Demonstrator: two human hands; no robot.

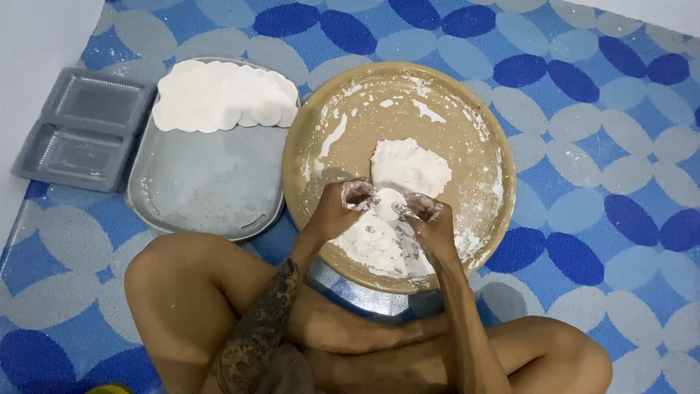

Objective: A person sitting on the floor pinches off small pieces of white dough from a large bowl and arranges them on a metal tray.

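A wide round tan tray [481,131], dusted with white flour, lies on the floor in front of me. A lump of white dough [408,166] rests near its middle. Just below the lump, my left hand [343,208] and my right hand [426,215] meet over the tray, both floury, pinching a small white dough piece [388,204] between their fingers. Loose flour [375,244] is heaped under my hands.
A grey oblong metal tray [208,193] to the left carries several flat white dough discs [222,98] along its far end. Further left sits a clear two-compartment plastic container [84,131]. My bare knees frame the near edge. A blue patterned mat [605,182] covers the floor.
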